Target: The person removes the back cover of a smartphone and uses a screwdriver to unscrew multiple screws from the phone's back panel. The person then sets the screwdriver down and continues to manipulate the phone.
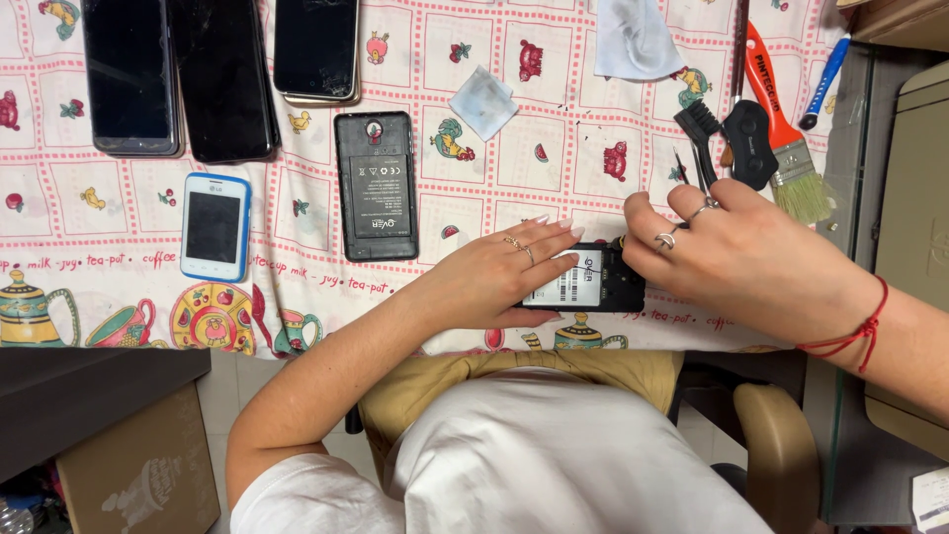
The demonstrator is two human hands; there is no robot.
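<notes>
**Ana:** Head view, and we've got the small black opened phone with its white-labelled battery showing [591, 280] lying at the near edge of the patterned tablecloth [554, 148], long axis running left to right across us.

**Ben:** Our left hand [504, 277] lies flat on the phone's left half, fingers together and pointing right, pinning it down.

**Ana:** And our right hand [736, 252] comes in from the phone's right end, fingers curled over that short edge. Whether the fingertips pinch anything there, we can't tell; they're tucked out of sight.

**Ben:** So both hands touch it, one at each end along that long axis.

**Ana:** Beyond the phone, up and left, sits a black back cover [376, 185]; further left, a white-and-blue small phone [215, 226].

**Ben:** Up and right of the phone: a black brush [698, 133] and an orange-handled paintbrush [786, 133].
</notes>
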